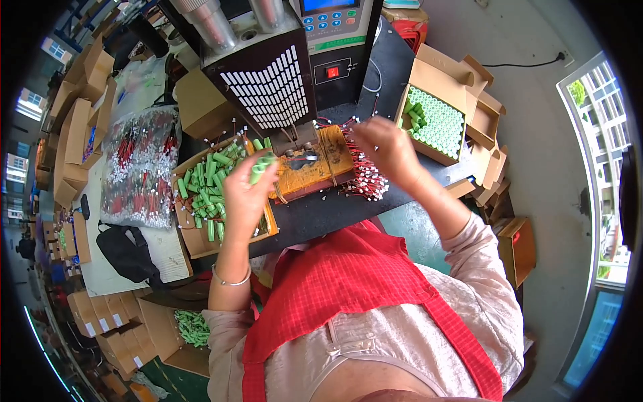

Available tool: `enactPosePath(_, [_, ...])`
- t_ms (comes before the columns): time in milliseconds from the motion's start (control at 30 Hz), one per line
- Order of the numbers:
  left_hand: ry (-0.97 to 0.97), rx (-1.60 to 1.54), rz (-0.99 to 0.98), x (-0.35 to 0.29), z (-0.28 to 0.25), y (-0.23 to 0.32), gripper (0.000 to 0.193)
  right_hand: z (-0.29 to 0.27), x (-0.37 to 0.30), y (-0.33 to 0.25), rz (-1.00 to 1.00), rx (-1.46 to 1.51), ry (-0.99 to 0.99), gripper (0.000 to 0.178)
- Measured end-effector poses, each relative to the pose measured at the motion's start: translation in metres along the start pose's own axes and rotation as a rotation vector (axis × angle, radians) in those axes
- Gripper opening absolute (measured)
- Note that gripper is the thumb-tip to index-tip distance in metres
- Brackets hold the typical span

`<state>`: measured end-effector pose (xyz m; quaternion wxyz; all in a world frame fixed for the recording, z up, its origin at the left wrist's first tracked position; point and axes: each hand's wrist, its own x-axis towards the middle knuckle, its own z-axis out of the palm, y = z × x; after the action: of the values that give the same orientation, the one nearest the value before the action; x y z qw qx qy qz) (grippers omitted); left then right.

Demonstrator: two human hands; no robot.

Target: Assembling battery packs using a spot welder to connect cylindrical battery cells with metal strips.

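My left hand (246, 191) is closed around a green-wrapped cylindrical battery cell (260, 169), just above an open cardboard box (194, 249) of loose green cells (204, 184). Raised over a bundle of red and black wire leads with white connectors (367, 175), my right hand (390, 149) has its fingers pinched together; what they hold, if anything, I cannot make out. Between the hands lies a worn yellow-brown block (335, 155) with a small metal piece and thin wire (305, 158) on it, under the electrode tips (289, 134) of a black spot welding machine (264, 87).
At the right stands a cardboard box (459, 159) of upright pale green cells with several loose ones on top. Plastic-bagged wire leads (142, 167) and a black bag (127, 251) lie on the left table. Another box of green cells (192, 328) sits low at the left.
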<state>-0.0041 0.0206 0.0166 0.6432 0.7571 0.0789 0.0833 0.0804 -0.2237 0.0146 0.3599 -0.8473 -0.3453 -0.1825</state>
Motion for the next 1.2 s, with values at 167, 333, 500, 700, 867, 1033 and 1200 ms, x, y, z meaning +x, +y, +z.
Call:
enactPosePath(167, [0.135,0.301,0.03,-0.004,-0.062,-0.004,0.027,-0.009,0.021,0.099,-0.08,-0.438,-0.339,0.019])
enactPosePath(333, [0.14,0.604,0.135,-0.02,-0.081,-0.005,0.026,0.012,0.039,0.143,-0.238,-0.728,-0.693,0.017])
enactPosePath(500, [0.117,0.668,0.203,-0.027,-0.072,0.011,0.027,0.004,0.057,0.132,0.059,-0.699,-0.817,0.013])
enactPosePath(700, [0.218,0.483,0.183,-0.033,-0.043,0.02,0.03,-0.04,0.045,0.081,0.47,0.089,-0.395,0.011])
enactPosePath(867, [0.362,0.54,0.54,-0.026,-0.019,0.027,0.03,-0.036,-0.012,0.031,0.682,0.705,-0.147,0.02])
enactPosePath(1033, [0.057,0.228,0.352,-0.015,0.015,0.009,0.024,-0.019,-0.045,-0.011,0.809,0.832,-0.125,0.017])
enactPosePath(1200, [0.06,0.342,0.528,0.003,0.031,-0.008,0.023,-0.009,-0.039,-0.042,0.798,0.823,-0.193,0.019])
